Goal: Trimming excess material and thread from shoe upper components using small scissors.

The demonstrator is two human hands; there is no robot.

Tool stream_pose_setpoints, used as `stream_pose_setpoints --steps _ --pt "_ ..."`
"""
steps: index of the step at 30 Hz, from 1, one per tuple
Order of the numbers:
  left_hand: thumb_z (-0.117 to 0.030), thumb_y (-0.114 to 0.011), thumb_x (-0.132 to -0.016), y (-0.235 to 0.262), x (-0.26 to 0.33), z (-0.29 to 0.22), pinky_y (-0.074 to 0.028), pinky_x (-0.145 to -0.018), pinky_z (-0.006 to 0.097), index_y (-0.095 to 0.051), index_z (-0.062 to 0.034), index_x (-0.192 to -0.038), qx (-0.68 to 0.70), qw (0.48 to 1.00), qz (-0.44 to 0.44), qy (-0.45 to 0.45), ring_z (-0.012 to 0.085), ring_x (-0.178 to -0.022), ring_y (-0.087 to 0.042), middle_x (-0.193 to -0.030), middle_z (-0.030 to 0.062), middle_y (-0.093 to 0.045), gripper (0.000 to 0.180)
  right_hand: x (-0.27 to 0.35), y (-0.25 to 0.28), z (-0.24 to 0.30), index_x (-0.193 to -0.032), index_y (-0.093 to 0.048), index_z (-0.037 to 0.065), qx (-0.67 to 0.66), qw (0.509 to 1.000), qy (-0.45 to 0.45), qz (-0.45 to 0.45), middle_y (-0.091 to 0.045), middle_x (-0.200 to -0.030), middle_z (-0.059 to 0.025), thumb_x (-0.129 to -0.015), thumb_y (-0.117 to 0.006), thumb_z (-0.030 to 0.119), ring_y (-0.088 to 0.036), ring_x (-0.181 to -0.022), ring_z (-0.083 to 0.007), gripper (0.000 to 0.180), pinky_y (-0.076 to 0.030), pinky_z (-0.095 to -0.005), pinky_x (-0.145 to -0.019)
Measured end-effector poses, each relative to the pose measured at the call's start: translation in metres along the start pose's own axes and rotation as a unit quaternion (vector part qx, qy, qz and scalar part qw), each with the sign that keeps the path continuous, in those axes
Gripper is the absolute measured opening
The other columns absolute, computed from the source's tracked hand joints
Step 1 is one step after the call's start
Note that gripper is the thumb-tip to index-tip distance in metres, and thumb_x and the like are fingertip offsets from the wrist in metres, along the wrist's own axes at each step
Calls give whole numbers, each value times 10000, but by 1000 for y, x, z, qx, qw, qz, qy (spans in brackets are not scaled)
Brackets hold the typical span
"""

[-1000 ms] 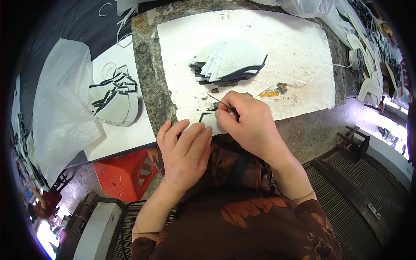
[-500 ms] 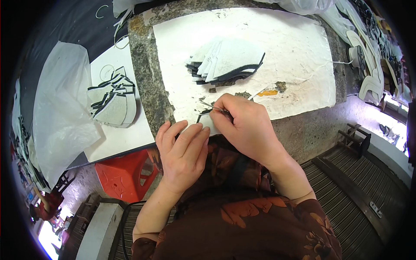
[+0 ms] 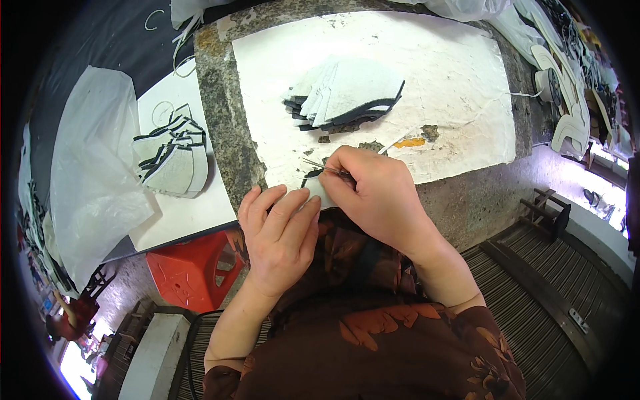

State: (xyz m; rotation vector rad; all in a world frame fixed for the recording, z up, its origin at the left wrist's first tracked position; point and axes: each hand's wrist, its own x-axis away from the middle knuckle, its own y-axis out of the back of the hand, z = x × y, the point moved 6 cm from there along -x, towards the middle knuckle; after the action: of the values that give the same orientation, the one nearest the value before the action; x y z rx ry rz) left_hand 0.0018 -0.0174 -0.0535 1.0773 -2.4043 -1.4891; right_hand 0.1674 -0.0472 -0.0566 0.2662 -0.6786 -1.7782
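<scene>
My right hand (image 3: pixel 373 193) is closed in a pinch round a thin metal tool (image 3: pixel 315 163) with two narrow tips, like fine scissors or tweezers; its handle is hidden in the fist. The tips are over the dark edge of a small white fabric piece (image 3: pixel 327 198) at the near edge of the paper. My left hand (image 3: pixel 280 233) lies with fingers stretched out, fingertips on or beside that piece's left side. Farther off, a fanned stack of white, dark-edged fabric pieces (image 3: pixel 353 93) rests on the white paper sheet (image 3: pixel 453 60).
At left, more dark-edged pieces (image 3: pixel 177 167) lie beside a clear plastic bag (image 3: pixel 93 167). A narrow white tape runs across the paper from a roll (image 3: pixel 548 87) at right toward my right hand. Below the table's left side stands a red stool (image 3: pixel 187 273).
The metal tool's two tips show further apart, and my right hand has shifted slightly left. The paper and stack sit a little further left. My left hand stays nearly still.
</scene>
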Motion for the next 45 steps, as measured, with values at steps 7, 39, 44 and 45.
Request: stream_pose_setpoints --steps 7,39,44,45 --pt "-97 -792 -795 0 0 0 -388 -1122 493 -780 -106 -1087 2 1000 -1 -4 264 -1193 -581 -1195 11 -683 292 1 -3 1 -849 -631 51 38 998 8 -42 -665 -744 -107 -887 -712 103 -654 -625 -294 103 -497 -367 -566" --pt "-106 -766 -816 0 -5 -2 -370 -1141 506 -767 -105 -1064 -20 1000 23 -5 278 -1221 -581 -1296 16 -695 248 0 -5 5 -860 -639 70 77 996 19 -48 -681 -752 -111 -886 -713 135 -674 -645 -325 101 -512 -400 -568" --pt "-109 -767 -817 1 -5 -3 -367 -1144 509 -762 -103 -1074 -20 999 25 -2 279 -1225 -579 -1305 14 -693 257 3 -5 6 -868 -634 71 75 995 27 -60 -675 -742 -102 -880 -711 129 -668 -630 -313 97 -499 -394 -552" --pt "-110 -767 -817 0 -5 -3 -366 -1144 510 -761 -103 -1077 -20 999 25 -2 279 -1227 -578 -1309 14 -693 260 3 -5 6 -868 -634 71 75 995 27 -60 -675 -742 -102 -880 -711 129 -668 -630 -313 97 -499 -394 -552"
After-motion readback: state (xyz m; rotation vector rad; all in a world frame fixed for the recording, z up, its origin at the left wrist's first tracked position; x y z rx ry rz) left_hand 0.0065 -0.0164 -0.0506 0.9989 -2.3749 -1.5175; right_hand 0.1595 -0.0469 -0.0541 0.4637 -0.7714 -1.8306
